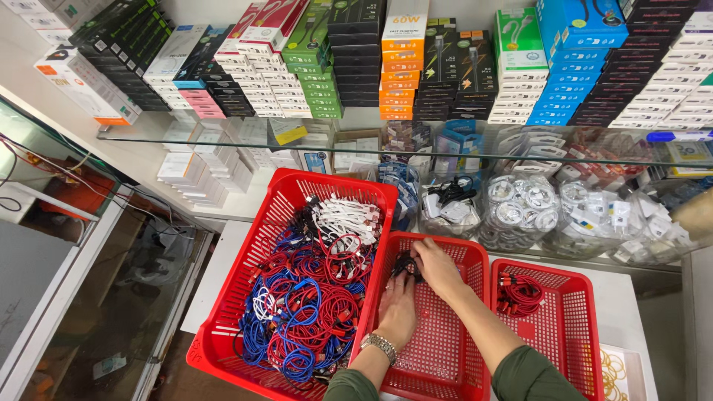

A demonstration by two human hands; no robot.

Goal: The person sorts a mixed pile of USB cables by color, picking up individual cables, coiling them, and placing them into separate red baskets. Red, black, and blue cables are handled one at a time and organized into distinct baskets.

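Both my hands reach into a small red plastic basket (445, 349) in the middle. My left hand (398, 308), with a metal watch on its wrist, and my right hand (438, 269) meet on a small bundle of black cable (405, 264) at the basket's far end. The fingers of both hands close on this bundle. A big red basket (245, 282) to the left is heaped with red, blue and white coiled cables (308, 304). Another small red basket (572, 334) on the right holds a red cable coil (520, 293).
A glass shelf (386, 141) at the back carries stacked boxes of chargers and cables. Clear bags of white cables and plugs (520, 208) lie under it. A glass counter (67, 282) sits to the left. Rubber bands in a clear box (613, 371) lie at the lower right.
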